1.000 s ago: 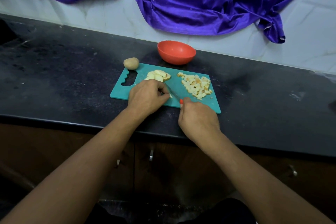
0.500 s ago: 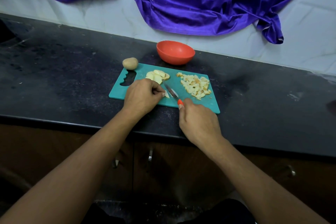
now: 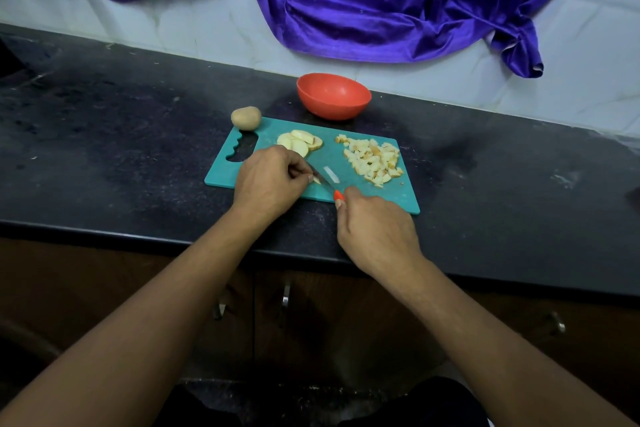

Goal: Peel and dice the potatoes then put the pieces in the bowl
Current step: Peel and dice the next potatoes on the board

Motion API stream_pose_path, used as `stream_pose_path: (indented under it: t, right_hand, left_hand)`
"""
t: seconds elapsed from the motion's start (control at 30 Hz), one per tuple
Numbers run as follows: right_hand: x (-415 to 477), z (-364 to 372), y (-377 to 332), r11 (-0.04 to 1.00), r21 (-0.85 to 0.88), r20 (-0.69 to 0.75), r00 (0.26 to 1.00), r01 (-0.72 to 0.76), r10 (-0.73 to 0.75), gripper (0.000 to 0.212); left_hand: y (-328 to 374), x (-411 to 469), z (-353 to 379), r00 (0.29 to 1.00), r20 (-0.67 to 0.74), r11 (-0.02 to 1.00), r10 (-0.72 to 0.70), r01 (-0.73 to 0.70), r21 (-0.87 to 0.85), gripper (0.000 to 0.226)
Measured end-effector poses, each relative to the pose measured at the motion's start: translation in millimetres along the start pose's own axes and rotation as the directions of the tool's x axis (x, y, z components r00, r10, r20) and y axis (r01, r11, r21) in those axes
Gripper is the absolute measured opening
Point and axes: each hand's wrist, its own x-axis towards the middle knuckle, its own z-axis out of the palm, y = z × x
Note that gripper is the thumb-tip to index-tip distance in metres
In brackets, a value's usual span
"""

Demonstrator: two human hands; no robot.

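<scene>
A teal cutting board (image 3: 398, 196) lies on the black counter. My left hand (image 3: 268, 180) curls over a potato slice on the board, mostly hiding it. My right hand (image 3: 375, 229) grips an orange-handled knife (image 3: 323, 180), whose blade angles up-left to my left fingertips. A cut strip of potato (image 3: 330, 173) lies just right of the blade. Several potato slices (image 3: 299, 142) are stacked behind my left hand. A pile of diced potato (image 3: 374, 159) sits on the board's right side. A whole unpeeled potato (image 3: 246, 117) rests at the board's far left corner. The orange bowl (image 3: 333, 95) stands behind the board.
The black counter (image 3: 121, 149) stretches left and right of the board, its front edge just below my wrists. A purple cloth (image 3: 346, 0) hangs on the white tiled wall behind. Cabinet doors with metal handles (image 3: 284, 296) are below the counter.
The knife blade has come back to my left fingertips, and one cut strip now lies apart on the board to its right. My left hand stays on the slice.
</scene>
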Motion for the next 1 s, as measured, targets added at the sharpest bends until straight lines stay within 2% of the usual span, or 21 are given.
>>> stream_pose_path:
  t: [0.3, 0.47, 0.57, 0.7, 0.87, 1.0]
  right_hand:
    - [4.2, -4.6, -1.9, 0.999, -0.039, 0.048, 0.998, 0.031, -0.029, 0.029]
    - [8.3, -0.5, -0.7, 0.996, 0.032, 0.055, 0.996, -0.078, 0.076, 0.03]
    - [9.7, -0.2, 0.8, 0.991, 0.066, 0.065, 0.992, -0.114, 0.11, 0.031]
    - [6.7, -4.7, 12.9, 0.978, 0.192, 0.034, 0.997, -0.08, 0.075, 0.032]
    - [-2.5, -3.0, 11.8, 0.994, 0.11, -0.002, 1.0, 0.0, 0.0, 0.03]
    - [-2.9, -1.9, 11.4, 0.996, 0.088, -0.01, 1.0, 0.012, -0.011, 0.03]
  left_hand:
    - [2.6, -2.5, 1.8, 0.998, -0.01, 0.989, 0.057, -0.055, 0.134, 0.004]
    - [4.8, -3.4, 2.6, 0.993, -0.004, 0.974, 0.117, -0.114, 0.197, 0.005]
    - [1.4, -1.9, 1.3, 0.998, 0.006, 0.989, 0.069, -0.07, 0.132, 0.002]
    - [-4.4, 0.1, -0.5, 1.0, -0.012, 1.0, 0.006, -0.006, -0.013, 0.005]
    - [-6.4, 0.1, -1.0, 0.998, -0.037, 0.991, -0.06, 0.055, -0.123, 0.007]
    - [-3.6, -0.3, -1.3, 0.998, -0.002, 0.995, -0.062, 0.061, -0.077, 0.01]
